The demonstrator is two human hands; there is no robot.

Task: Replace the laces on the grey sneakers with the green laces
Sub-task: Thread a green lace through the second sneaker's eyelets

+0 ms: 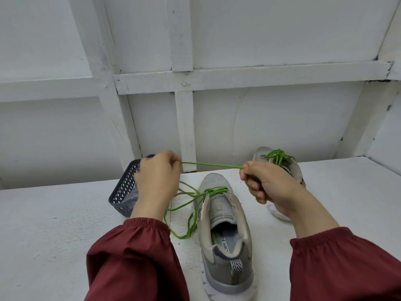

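Green lace (212, 165) held taut between both hands, above the near sneaker (225, 235).

The left hand (156, 177) grip pinched one end of the taut span at the fingertips, and the right hand (267, 183) grip was curled round the other end. The span ran roughly 9-to-3 over the toe. More green lace crossed the toe-end eyelets of the near sneaker, with the slack looped on the white surface (65, 224) at the shoe's 9 o'clock. I couldn't trace how the loops joined the span. The near sneaker sat low centre, heel at 6 and toe at 12, with the upper eyelets unlaced. The far sneaker (297, 173) stood at its 2 o'clock, partly hidden behind the right hand, with a second green lace (278, 157) bunched across its top. A dark mesh basket (123, 192) stood at 10 o'clock, partly behind the left hand.
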